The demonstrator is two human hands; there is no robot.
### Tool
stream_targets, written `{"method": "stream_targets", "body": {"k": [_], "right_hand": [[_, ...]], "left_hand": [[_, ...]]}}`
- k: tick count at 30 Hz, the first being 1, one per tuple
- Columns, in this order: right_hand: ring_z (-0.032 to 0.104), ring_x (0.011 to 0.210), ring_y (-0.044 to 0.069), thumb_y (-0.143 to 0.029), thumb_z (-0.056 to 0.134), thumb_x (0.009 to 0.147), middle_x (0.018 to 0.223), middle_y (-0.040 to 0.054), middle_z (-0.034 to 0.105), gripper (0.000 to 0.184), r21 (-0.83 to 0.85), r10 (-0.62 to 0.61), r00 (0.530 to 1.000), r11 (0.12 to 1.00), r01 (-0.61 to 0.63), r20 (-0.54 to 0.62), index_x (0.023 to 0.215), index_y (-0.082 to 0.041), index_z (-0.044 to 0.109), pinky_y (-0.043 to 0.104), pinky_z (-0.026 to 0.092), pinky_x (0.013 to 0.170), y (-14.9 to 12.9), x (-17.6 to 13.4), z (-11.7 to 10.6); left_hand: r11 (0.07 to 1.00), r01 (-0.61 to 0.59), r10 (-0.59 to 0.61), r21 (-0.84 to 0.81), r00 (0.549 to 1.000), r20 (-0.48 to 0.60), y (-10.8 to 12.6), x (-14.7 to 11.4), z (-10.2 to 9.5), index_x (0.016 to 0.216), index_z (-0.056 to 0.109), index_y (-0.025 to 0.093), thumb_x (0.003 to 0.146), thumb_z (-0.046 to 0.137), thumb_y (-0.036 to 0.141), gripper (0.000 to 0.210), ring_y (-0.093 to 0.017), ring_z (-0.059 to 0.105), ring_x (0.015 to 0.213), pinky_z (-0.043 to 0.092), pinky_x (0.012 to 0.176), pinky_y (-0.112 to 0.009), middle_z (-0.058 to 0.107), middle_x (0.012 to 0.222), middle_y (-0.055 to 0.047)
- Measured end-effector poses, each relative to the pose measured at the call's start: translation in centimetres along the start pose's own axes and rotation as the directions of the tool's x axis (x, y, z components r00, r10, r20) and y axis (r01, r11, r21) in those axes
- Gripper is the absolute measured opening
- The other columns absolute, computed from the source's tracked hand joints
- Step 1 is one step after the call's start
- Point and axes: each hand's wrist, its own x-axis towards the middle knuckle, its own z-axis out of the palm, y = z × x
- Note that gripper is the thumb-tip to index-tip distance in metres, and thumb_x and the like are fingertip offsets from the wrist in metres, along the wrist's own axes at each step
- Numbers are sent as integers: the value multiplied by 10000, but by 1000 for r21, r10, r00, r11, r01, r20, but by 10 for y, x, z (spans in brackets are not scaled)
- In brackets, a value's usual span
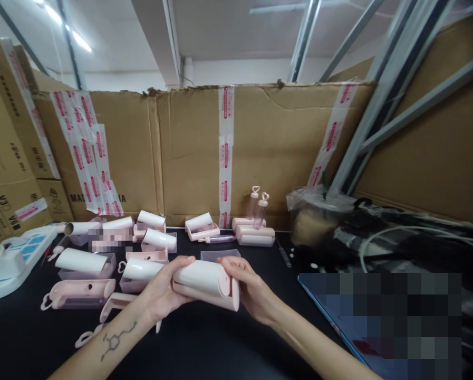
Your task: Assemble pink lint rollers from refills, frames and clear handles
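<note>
A white cylindrical shell (pixel 200 277) with a pale pink frame (pixel 224 301) beneath it is held above the black table. My left hand (pixel 167 290) is closed round its left end, thumb on top. At the right end, my right hand (pixel 254 290) grips the edge by the round end cap, its fingers partly hidden behind. A gap shows between the shell and the frame. Beyond my hands lies a clear plastic tray (pixel 220 255). Left of them is a white shell (pixel 141 268) in another tray, near a pink frame (pixel 78 290) with a ring at one end.
More white shells (pixel 81 260) and pink parts spread over the left side. Two finished-looking pink cylinders (pixel 256 235) with heart-topped clear tubes stand at the back. A power strip (pixel 30 258) is far left; a plastic cup (pixel 315 221) and a blue-edged flat thing (pixel 331 316) are right.
</note>
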Motion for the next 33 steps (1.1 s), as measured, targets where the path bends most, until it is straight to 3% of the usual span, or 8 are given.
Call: {"method": "stream_targets", "body": {"k": [6,10,13,17,21,25,29,33], "right_hand": [[251,401,44,-536,652,669,485,-71,318,468,-63,6,999,998,-9,-36,558,-174,378,173,175,369,4,2,-3],[387,408,67,-565,563,746,504,-50,423,428,-199,-80,996,976,84,25,620,-167,467,169,310,355,-1,2,-5],[467,438,90,-584,575,723,551,-42,479,424,-205,-76,996,975,83,43,677,-173,482,183,395,358,-3,2,-4],[450,415,71,-586,585,712,527,-36,485,442,-206,-52,998,977,58,31,640,-159,496,157,373,332,-2,4,-5],[358,358,31,-572,611,701,482,-50,449,460,-226,-48,999,973,50,12,576,-148,484,128,308,299,-4,6,-10],[427,388,57,-620,542,730,502,-33,480,486,-259,-17,999,965,29,47,646,-141,530,150,378,328,-2,8,-14],[444,376,77,-688,487,715,499,-33,480,545,-289,8,998,957,10,63,693,-145,522,183,390,340,4,9,-15],[516,533,129,-724,356,755,610,2,518,592,-290,-32,995,955,57,89,715,-155,515,254,453,515,1,8,-14]], "left_hand": [[995,-98,98,14,995,-18,3,-3,1,790,573,154,662,684,158,169,-158,617,635,500,642,-292,640,702,-14],[977,-207,206,46,978,15,4,-8,4,835,579,155,663,693,201,211,-161,609,702,491,652,-280,633,785,-21],[948,-312,310,63,950,47,3,-11,6,846,583,157,660,700,242,236,-154,595,743,482,666,-264,614,808,-15],[915,-383,380,127,924,44,0,-13,7,998,581,191,677,686,306,357,-178,598,837,478,725,-281,618,868,-16],[911,-347,346,222,937,45,-1,-15,5,1010,562,161,724,645,369,363,-242,608,892,500,730,-351,642,923,-79],[917,-287,286,275,957,46,-1,-18,6,1070,508,160,720,668,361,434,-279,621,898,525,697,-409,639,1021,-134],[936,-213,212,281,977,36,0,-18,8,1033,522,129,729,663,340,396,-284,639,864,539,689,-413,657,968,-144],[925,-243,241,293,970,43,2,-16,6,996,517,138,730,662,335,361,-287,643,848,552,650,-412,662,933,-128]]}}
